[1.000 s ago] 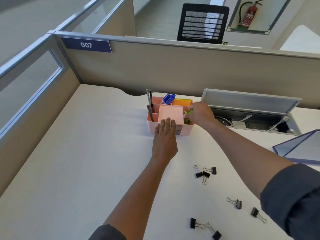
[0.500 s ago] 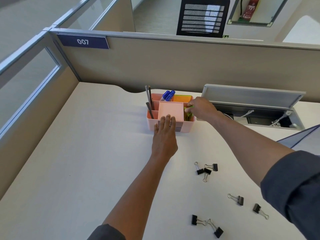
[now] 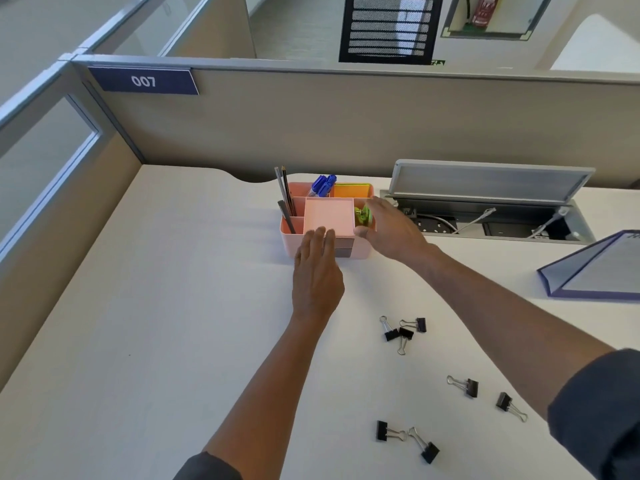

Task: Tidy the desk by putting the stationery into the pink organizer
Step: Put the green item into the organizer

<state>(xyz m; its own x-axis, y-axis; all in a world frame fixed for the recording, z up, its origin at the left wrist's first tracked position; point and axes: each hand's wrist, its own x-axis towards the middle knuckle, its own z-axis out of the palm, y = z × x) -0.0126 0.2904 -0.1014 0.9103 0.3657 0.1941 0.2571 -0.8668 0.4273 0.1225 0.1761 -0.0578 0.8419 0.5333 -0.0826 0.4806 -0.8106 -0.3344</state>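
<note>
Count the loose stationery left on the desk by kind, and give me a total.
Black metal binder clips on the white desk: 7, namely three clustered, two at right, two nearest.
Blue-edged folder: 1.
Total: 8.

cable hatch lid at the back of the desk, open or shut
Open. The grey lid stands tilted up at the back, and the sockets and white cables in the recess below it show.

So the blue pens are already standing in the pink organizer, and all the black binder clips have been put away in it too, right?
Not quite. The head view shows the blue pens in the pink organizer, but the black binder clips lie loose on the desk, seven of them, none put away.
</note>
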